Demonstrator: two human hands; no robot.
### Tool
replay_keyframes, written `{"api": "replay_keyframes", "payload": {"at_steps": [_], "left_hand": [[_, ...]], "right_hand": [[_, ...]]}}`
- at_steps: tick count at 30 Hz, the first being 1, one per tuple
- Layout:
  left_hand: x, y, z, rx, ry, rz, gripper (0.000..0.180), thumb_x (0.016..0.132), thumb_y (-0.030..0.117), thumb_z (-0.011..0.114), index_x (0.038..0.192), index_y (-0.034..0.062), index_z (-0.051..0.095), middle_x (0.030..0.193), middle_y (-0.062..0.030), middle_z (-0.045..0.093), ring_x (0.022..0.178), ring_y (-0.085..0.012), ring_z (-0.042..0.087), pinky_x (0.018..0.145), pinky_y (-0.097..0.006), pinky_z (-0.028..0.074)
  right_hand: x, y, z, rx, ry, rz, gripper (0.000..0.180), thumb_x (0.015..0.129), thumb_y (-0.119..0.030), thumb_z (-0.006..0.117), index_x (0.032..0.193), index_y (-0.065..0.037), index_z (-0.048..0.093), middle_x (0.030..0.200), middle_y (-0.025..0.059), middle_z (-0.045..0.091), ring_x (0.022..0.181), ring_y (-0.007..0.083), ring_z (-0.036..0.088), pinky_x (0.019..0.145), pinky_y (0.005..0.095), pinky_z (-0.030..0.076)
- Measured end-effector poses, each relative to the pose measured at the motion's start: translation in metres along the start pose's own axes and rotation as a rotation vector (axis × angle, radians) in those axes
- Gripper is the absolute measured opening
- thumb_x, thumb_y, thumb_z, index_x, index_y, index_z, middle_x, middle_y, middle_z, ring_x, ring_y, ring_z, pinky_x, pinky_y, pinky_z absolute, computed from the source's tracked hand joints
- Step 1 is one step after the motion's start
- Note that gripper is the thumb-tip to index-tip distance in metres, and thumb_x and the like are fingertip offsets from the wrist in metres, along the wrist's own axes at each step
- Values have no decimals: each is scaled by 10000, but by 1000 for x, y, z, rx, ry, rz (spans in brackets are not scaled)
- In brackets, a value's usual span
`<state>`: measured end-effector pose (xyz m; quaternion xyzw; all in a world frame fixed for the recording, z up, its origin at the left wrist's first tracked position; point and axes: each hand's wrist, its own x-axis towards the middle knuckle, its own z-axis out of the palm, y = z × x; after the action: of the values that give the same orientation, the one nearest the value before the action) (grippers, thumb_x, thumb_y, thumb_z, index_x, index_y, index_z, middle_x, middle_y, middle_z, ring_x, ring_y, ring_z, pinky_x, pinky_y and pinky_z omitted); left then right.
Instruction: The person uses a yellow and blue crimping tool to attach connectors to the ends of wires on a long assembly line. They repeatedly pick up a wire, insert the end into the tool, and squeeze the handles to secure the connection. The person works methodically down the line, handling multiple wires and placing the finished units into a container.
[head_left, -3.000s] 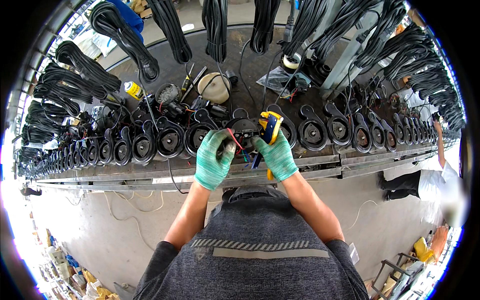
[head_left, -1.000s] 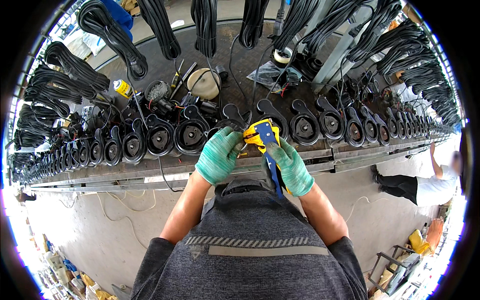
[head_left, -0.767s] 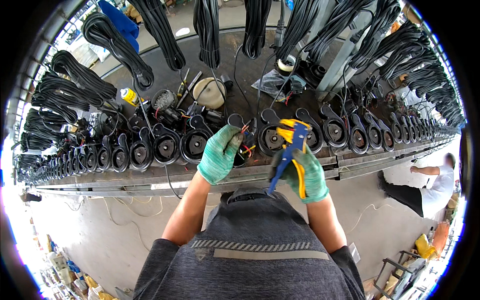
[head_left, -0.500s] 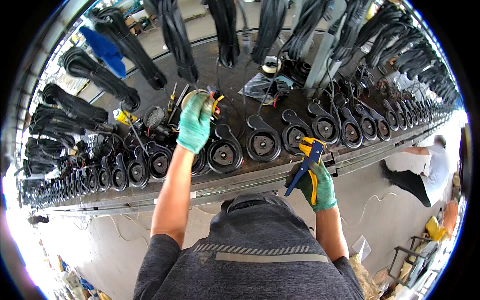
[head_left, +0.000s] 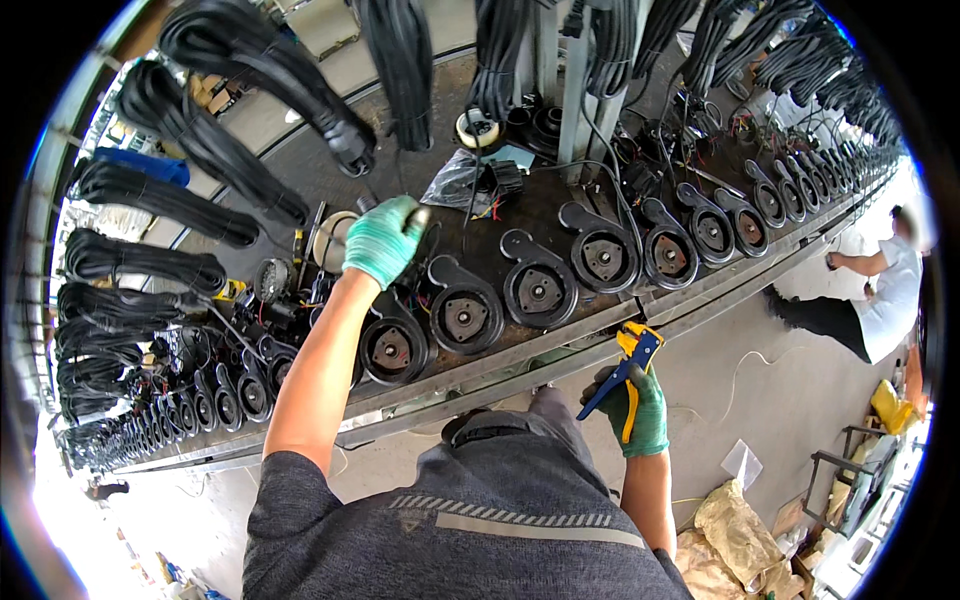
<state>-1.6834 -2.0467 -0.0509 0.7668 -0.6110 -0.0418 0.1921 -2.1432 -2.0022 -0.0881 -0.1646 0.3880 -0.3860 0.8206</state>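
Observation:
My left hand (head_left: 384, 242), in a green glove, is raised over the bench behind the row of round black housings. Its fingers are curled together, and what they grip is hidden; a black cable bundle (head_left: 350, 145) hangs just beyond it. The nearest housings are one (head_left: 393, 345) below my left forearm's side and another (head_left: 467, 315) to its right. My right hand (head_left: 648, 412), also gloved, is closed around a wire stripper (head_left: 622, 375) with blue and yellow handles. The tool's yellow jaws point up, in front of the bench edge.
More black cable bundles (head_left: 175, 130) hang along the bench. A tape roll (head_left: 477, 128), a clear plastic bag (head_left: 455, 180) and a metal post (head_left: 577, 120) are at the back. The bench's metal edge (head_left: 520, 380) runs across. A person (head_left: 885, 290) is at the right; brown sacking (head_left: 735, 525) lies on the floor.
The view has swung round, so the bench slants more. My left hand has moved from beside small coloured parts to near a hanging cable bundle. My right hand holds the stripper farther from the housings.

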Motion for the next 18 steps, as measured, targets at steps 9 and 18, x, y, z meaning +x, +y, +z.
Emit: {"api": "replay_keyframes", "payload": {"at_steps": [9, 18], "left_hand": [[146, 15, 190, -637, -335, -697, 366, 989, 273, 689, 1279, 51, 675, 973, -74, 752, 722, -198, 683, 602, -348, 545], [147, 52, 188, -688, -248, -507, 271, 967, 116, 696, 1225, 32, 681, 970, -52, 719, 741, -126, 647, 604, -297, 533]], "right_hand": [[5, -17, -45, 47, 132, 18, 415, 952, -272, 697, 1260, -74, 500, 994, 200, 692, 831, 398, 719, 746, 540, 615], [20, -51, -72, 54, 127, 40, 509, 945, -263, 714, 1337, -62, 459, 994, 188, 682, 848, 356, 714, 759, 519, 619]]}}
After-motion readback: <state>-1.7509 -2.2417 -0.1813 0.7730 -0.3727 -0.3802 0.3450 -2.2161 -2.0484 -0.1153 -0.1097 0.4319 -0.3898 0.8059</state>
